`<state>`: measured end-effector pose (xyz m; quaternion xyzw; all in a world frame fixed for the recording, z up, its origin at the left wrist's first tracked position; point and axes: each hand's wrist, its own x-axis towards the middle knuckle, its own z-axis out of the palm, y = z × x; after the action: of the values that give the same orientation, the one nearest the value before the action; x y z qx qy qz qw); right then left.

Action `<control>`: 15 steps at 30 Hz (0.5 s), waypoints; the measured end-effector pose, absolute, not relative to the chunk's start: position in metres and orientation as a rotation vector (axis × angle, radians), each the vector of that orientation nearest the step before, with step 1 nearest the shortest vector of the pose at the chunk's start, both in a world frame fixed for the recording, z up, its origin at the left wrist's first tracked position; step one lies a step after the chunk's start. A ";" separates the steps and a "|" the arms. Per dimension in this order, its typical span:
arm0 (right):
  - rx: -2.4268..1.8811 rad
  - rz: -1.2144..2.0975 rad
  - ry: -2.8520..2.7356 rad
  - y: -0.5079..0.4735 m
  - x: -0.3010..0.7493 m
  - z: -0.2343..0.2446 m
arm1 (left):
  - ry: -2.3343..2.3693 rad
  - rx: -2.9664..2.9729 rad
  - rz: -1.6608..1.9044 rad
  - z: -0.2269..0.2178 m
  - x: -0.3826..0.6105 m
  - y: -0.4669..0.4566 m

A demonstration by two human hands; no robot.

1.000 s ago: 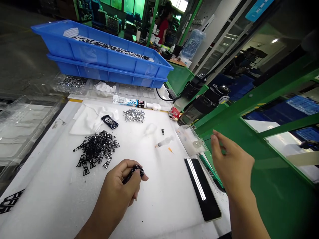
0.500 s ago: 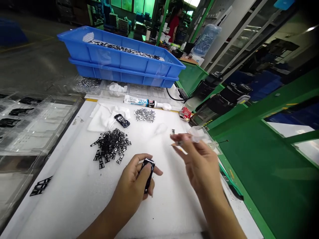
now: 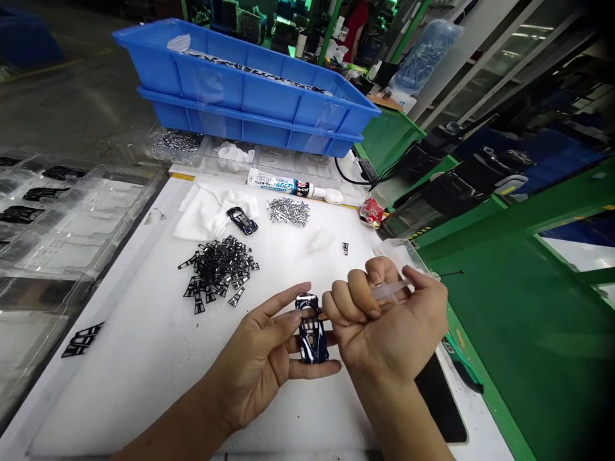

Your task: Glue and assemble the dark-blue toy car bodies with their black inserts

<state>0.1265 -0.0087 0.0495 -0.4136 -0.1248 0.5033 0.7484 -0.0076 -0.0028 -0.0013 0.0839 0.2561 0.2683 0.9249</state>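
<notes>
My left hand (image 3: 266,358) holds a small dark blue toy car body (image 3: 311,328) between thumb and fingers, above the white mat (image 3: 144,358). My right hand (image 3: 389,326) is closed round a clear syringe-like applicator (image 3: 391,289), its tip end meeting the car body. The two hands touch near the mat's front middle. A heap of black window-frame parts (image 3: 218,269) lies to the left of the hands.
A second dark car body (image 3: 241,219) rests on a white cloth (image 3: 206,211). A pile of small metal screws (image 3: 288,210), a glue tube (image 3: 288,186), stacked blue bins (image 3: 240,96), clear blister trays (image 3: 48,224) at left, a black phone (image 3: 439,400) at right, and green benches (image 3: 528,333) surround the mat.
My right hand picked up the applicator and came in to the car body. My left hand turned the car body upward and lifted it towards the right hand.
</notes>
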 end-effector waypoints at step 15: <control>-0.927 1.033 -0.331 -0.007 0.119 0.040 | 0.573 0.209 0.559 -0.004 -0.005 -0.004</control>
<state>0.1186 -0.0066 0.0399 -0.4251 -0.1520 0.4739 0.7561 -0.0049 -0.0042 -0.0045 0.1016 0.2786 0.2716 0.9156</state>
